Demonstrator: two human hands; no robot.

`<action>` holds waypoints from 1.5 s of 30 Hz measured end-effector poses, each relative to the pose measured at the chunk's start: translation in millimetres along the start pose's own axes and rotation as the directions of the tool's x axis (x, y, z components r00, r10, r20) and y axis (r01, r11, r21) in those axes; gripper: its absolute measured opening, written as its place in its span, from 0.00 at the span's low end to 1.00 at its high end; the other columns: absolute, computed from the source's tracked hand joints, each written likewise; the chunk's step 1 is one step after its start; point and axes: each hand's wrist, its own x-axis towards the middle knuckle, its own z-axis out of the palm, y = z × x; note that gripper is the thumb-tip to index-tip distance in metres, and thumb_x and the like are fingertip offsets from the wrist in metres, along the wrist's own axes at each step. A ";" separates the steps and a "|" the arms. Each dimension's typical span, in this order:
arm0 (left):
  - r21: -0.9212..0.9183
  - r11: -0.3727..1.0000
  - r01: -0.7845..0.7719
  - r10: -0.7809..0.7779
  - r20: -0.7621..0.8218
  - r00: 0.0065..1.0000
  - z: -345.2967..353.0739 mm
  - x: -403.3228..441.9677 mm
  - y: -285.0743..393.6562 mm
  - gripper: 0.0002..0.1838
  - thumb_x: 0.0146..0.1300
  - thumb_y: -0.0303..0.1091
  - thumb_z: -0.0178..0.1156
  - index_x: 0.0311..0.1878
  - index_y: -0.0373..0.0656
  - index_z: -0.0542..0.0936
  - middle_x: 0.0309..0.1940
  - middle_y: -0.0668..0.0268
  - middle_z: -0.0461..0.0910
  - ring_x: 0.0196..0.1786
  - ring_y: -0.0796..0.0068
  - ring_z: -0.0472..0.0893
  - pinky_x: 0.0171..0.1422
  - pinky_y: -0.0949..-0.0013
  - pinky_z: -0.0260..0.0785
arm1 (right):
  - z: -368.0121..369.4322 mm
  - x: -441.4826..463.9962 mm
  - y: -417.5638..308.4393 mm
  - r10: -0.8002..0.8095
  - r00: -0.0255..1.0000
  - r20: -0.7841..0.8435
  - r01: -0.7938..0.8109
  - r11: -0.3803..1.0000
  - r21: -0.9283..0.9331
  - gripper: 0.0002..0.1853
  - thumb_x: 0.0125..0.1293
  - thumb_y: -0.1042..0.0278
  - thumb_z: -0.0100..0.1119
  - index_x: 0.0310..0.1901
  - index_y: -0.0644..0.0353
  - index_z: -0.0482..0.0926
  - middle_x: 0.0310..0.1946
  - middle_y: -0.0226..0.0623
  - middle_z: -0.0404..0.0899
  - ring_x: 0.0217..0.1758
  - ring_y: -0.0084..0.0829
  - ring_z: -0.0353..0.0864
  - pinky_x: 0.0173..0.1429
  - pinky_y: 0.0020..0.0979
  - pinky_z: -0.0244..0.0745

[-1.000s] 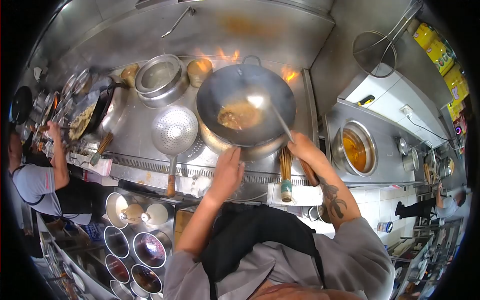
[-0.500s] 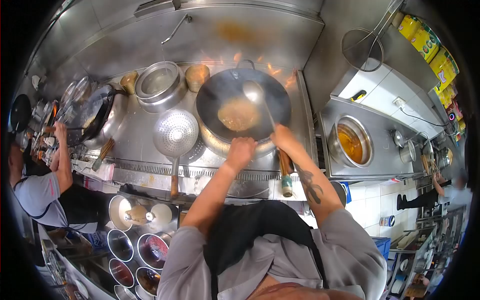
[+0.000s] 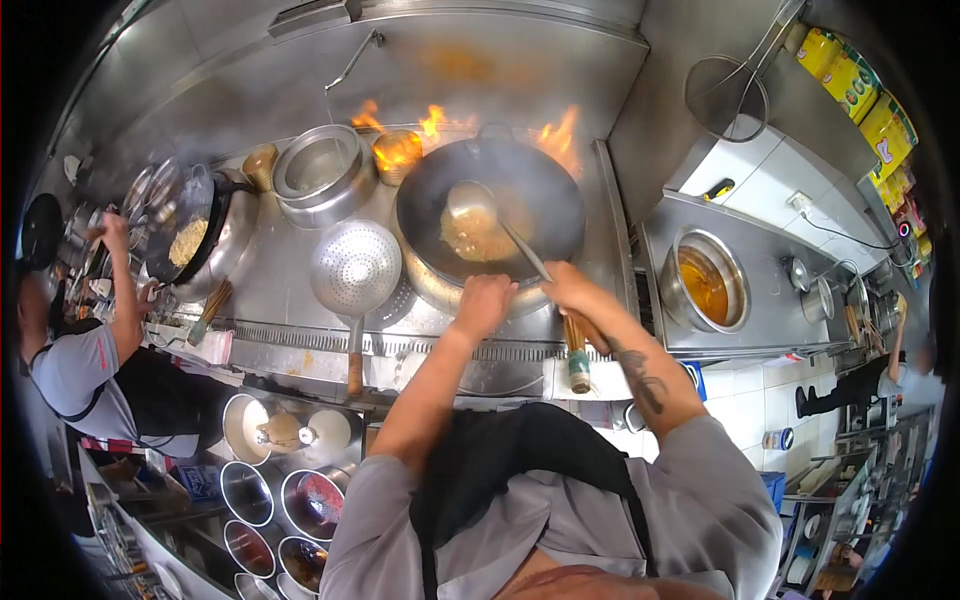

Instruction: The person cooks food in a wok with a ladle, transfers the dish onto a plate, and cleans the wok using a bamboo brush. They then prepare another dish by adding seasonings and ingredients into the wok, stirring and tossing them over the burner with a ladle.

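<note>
"Can you make out how the left hand holds the wok?"
"No, its own back hides the fingertips and the near rim beneath."
"And the ladle?"
"The right hand covers a stretch of its handle. What the bowl contains, I can't tell."
"The food?"
"Blurred (steam, maybe), so single pieces can't be named."
"What's cut off?"
"The lowest metal pots, by the bottom edge; the wire strainer has its handle running out at the top."
"Those yellow packs?"
"Print too small to read."
</note>
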 end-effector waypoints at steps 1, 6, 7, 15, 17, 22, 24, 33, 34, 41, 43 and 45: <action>-0.009 1.000 0.003 -0.003 0.003 1.000 1.9 -0.2 -0.1 0.11 0.63 0.37 0.57 0.27 0.42 0.76 0.25 0.56 0.79 0.34 0.51 0.78 0.41 0.50 0.65 | -37.5 -14.8 -40.5 0.234 0.947 0.222 -0.274 0.947 0.168 0.14 0.61 0.69 0.54 0.46 0.67 0.75 0.24 0.49 0.78 0.26 0.41 0.82 0.31 0.40 0.76; 0.005 1.000 0.006 -0.006 -0.021 1.000 7.3 -3.2 -3.9 0.11 0.65 0.36 0.54 0.28 0.42 0.75 0.25 0.54 0.77 0.33 0.48 0.76 0.40 0.48 0.64 | -56.3 -38.0 -47.6 0.282 0.959 -0.038 -0.284 0.957 -0.061 0.14 0.61 0.71 0.51 0.47 0.68 0.74 0.24 0.49 0.78 0.26 0.40 0.82 0.32 0.38 0.76; -0.005 1.000 -0.002 0.002 -0.020 1.000 8.1 -3.3 -5.0 0.11 0.65 0.36 0.54 0.28 0.42 0.75 0.25 0.54 0.77 0.32 0.48 0.76 0.39 0.49 0.64 | -31.6 -35.0 -20.3 0.254 0.957 -0.143 -0.280 0.938 -0.207 0.14 0.61 0.72 0.51 0.47 0.68 0.74 0.24 0.49 0.78 0.26 0.39 0.82 0.33 0.38 0.76; 0.013 1.000 -0.013 0.014 -0.041 0.999 11.2 -3.7 -10.1 0.10 0.61 0.36 0.59 0.27 0.43 0.76 0.25 0.58 0.78 0.33 0.54 0.78 0.40 0.51 0.65 | -46.9 -22.8 -11.9 0.306 0.952 0.028 -0.307 0.951 0.042 0.13 0.58 0.68 0.57 0.41 0.67 0.79 0.37 0.59 0.81 0.42 0.53 0.82 0.48 0.46 0.75; 0.002 1.000 -0.028 0.028 -0.042 0.999 0.9 0.0 -2.8 0.10 0.61 0.36 0.59 0.26 0.42 0.75 0.24 0.58 0.78 0.32 0.54 0.78 0.39 0.51 0.65 | -25.5 -3.5 -6.6 0.302 0.949 -0.087 -0.305 0.952 -0.022 0.13 0.58 0.67 0.57 0.41 0.67 0.79 0.35 0.58 0.81 0.41 0.51 0.82 0.47 0.45 0.75; 0.017 0.999 0.034 -0.035 0.017 0.999 -10.3 -2.8 5.6 0.09 0.60 0.35 0.60 0.38 0.39 0.78 0.34 0.55 0.78 0.42 0.52 0.77 0.49 0.50 0.66 | -28.3 -11.2 -48.9 0.335 0.931 0.148 -0.357 0.920 0.162 0.14 0.58 0.68 0.57 0.43 0.68 0.78 0.32 0.52 0.81 0.34 0.44 0.82 0.41 0.42 0.77; 0.108 0.994 -0.024 0.048 -0.226 0.973 -17.4 -12.1 25.2 0.14 0.60 0.33 0.61 0.47 0.37 0.78 0.40 0.53 0.76 0.46 0.50 0.75 0.53 0.51 0.64 | -46.3 -24.5 -32.6 0.252 0.941 0.225 -0.288 0.947 0.145 0.13 0.60 0.70 0.54 0.44 0.68 0.76 0.27 0.47 0.80 0.26 0.35 0.81 0.37 0.38 0.77; -0.268 0.941 0.207 -0.204 0.039 0.978 -74.4 -91.6 49.0 0.17 0.61 0.32 0.61 0.51 0.35 0.77 0.45 0.54 0.78 0.51 0.50 0.76 0.61 0.54 0.66 | -8.3 -8.0 -32.5 0.184 0.979 0.086 -0.188 0.981 0.039 0.19 0.62 0.70 0.51 0.53 0.71 0.72 0.29 0.56 0.80 0.27 0.46 0.83 0.34 0.41 0.78; -0.318 0.917 0.243 -0.242 0.043 0.969 -80.8 -108.6 44.4 0.15 0.63 0.32 0.61 0.51 0.35 0.77 0.43 0.53 0.79 0.48 0.52 0.78 0.57 0.58 0.69 | -22.9 -21.0 -40.4 0.245 0.960 0.134 -0.261 0.959 0.110 0.18 0.60 0.70 0.52 0.51 0.70 0.73 0.32 0.57 0.80 0.33 0.49 0.82 0.39 0.43 0.77; -0.474 0.661 0.581 -0.565 0.196 0.802 -105.4 -196.2 19.4 0.14 0.65 0.32 0.60 0.50 0.34 0.78 0.42 0.54 0.81 0.45 0.62 0.81 0.49 0.66 0.72 | -24.1 -31.3 -38.4 0.433 0.894 -0.120 -0.445 0.889 -0.110 0.18 0.56 0.72 0.55 0.50 0.66 0.75 0.40 0.57 0.80 0.43 0.54 0.81 0.48 0.46 0.75; -0.458 0.669 0.586 -0.565 0.200 0.801 -114.7 -195.9 24.4 0.13 0.65 0.32 0.60 0.49 0.33 0.78 0.42 0.53 0.81 0.45 0.61 0.81 0.50 0.65 0.72 | -10.6 -28.2 -29.2 0.403 0.906 -0.126 -0.415 0.905 -0.093 0.19 0.57 0.72 0.54 0.52 0.64 0.75 0.35 0.54 0.80 0.38 0.49 0.81 0.45 0.43 0.75; -0.436 0.703 0.562 -0.544 0.180 0.820 -120.4 -194.1 22.2 0.13 0.65 0.31 0.59 0.49 0.33 0.78 0.41 0.53 0.81 0.44 0.59 0.81 0.50 0.64 0.72 | -14.0 -36.3 -16.5 0.275 0.961 -0.007 -0.272 0.956 0.112 0.20 0.59 0.71 0.52 0.55 0.61 0.74 0.26 0.49 0.78 0.29 0.40 0.80 0.39 0.39 0.76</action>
